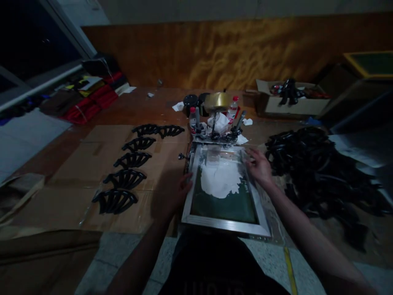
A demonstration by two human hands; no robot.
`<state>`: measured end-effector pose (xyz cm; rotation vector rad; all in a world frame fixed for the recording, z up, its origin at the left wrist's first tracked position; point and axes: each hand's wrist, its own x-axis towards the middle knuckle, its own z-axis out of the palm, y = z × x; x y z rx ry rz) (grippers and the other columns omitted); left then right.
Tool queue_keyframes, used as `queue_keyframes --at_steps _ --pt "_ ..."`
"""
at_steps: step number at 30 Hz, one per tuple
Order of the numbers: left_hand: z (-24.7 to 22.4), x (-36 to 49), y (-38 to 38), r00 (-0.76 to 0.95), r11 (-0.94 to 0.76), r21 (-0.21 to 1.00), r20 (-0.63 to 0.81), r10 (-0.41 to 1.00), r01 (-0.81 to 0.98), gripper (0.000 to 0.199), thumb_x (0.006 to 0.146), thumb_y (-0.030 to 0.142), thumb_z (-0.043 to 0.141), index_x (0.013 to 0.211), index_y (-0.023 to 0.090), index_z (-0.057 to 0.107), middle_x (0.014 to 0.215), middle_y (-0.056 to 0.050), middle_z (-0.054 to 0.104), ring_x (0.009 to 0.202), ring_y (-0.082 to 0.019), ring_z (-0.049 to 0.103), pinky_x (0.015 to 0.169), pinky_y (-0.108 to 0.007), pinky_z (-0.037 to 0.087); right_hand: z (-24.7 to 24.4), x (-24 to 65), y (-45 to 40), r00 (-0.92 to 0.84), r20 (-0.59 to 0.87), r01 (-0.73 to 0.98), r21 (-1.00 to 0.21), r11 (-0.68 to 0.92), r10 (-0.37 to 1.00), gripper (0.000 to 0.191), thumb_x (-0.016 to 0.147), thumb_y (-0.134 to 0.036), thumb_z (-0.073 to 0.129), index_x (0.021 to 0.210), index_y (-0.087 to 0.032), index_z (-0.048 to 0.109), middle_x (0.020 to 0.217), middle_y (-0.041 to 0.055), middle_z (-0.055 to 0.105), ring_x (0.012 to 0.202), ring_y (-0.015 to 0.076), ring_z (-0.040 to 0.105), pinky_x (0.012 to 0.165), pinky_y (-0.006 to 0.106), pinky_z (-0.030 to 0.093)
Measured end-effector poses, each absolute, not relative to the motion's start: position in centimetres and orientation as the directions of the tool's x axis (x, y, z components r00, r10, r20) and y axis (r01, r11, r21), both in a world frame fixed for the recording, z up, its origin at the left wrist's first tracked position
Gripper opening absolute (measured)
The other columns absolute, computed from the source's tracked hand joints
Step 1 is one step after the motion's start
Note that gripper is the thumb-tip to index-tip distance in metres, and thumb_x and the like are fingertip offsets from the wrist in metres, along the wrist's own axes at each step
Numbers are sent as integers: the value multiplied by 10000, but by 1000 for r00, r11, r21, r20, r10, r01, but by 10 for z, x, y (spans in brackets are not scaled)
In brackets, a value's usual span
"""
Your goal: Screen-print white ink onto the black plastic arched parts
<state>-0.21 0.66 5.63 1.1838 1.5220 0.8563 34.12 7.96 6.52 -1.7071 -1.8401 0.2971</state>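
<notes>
A long wooden table (132, 102) runs across the room in front of a wood-grain wall (215, 53), with a dark window (39, 41) at the far left. Flattened cardboard (70, 168) covers the table's left side, and a row of black fan-shaped pieces (125, 179) lies on it. To the right sits a big tangled heap of black pieces (307, 164). A cardboard box (294, 106) stands at the far right, and folded red cloth (89, 102) lies at the far left.

The screen frame (225, 224) lies flat at the near table edge, clamped at its far end, with white ink (221, 180) spread over its dark mesh. Plastic bottles (232, 110) stand just past the clamps.

The left hand (181, 192) is in shadow, its fingers on the frame's left rail; whether it grips, I cannot tell. The right hand (259, 166) rests open on the frame's far right corner, fingers spread. Open table remains between the frame and the heap.
</notes>
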Motion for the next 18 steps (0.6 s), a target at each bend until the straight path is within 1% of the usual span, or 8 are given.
queue_keyframes --at_steps 2,3,5,8,10,15,16,18 --pt "33 1 1 18 286 909 -306 952 304 635 884 431 546 1455 165 465 1138 -100 731 942 -228 705 828 -363 576 79 302 90 -141 319 855 -437 277 937 595 834 -319 643 1390 -142 530 1533 194 389 1352 343 431 1073 524 396" --pt "23 2 1 19 285 898 -309 951 335 652 897 406 531 1489 158 414 1195 -118 711 985 -235 700 871 -379 566 85 281 94 -222 294 870 -371 325 930 625 818 -297 663 1402 -141 508 1551 195 358 1368 349 402 1084 520 375" --pt "6 4 2 -3 261 884 -282 959 388 628 911 363 515 1491 146 408 1321 -148 648 1115 -251 664 979 -403 523 93 247 97 -325 159 898 -256 357 932 523 829 -241 635 1333 -127 551 1463 198 469 1305 338 458 1045 470 403" --pt "-8 3 5 7 208 884 -232 973 418 553 918 334 513 1437 146 480 1421 -148 577 1250 -250 594 1081 -404 454 92 223 87 -357 -106 928 -157 339 928 280 867 -182 539 1119 -142 653 1132 149 677 1084 284 597 905 362 462" --pt "-11 3 6 31 207 891 -240 970 403 527 926 339 505 1421 159 497 1392 -138 604 1218 -243 618 1067 -402 469 85 225 70 -390 -186 919 -149 366 902 245 867 -161 509 1050 -154 671 1034 124 699 1004 251 622 844 316 462" --pt "-12 3 5 12 237 900 -259 966 366 522 921 343 522 1408 157 511 1371 -144 621 1198 -258 632 1045 -416 489 80 251 35 -688 -234 725 -263 637 687 310 815 -106 509 1067 -166 678 1069 93 692 1021 209 609 859 284 434" --pt "-11 4 4 4 237 900 -257 966 366 509 922 336 519 1399 157 521 1379 -142 615 1213 -257 623 1056 -414 480 82 254 34 -711 -245 703 -285 652 659 305 801 -102 520 1043 -180 687 1052 79 697 1010 204 613 853 280 432" --pt "-9 5 3 2 236 902 -254 967 362 487 926 330 513 1383 162 537 1382 -135 614 1226 -251 614 1067 -410 470 82 255 37 -694 -225 717 -293 632 684 272 794 -114 539 998 -196 699 1021 66 704 1001 206 615 840 277 428"
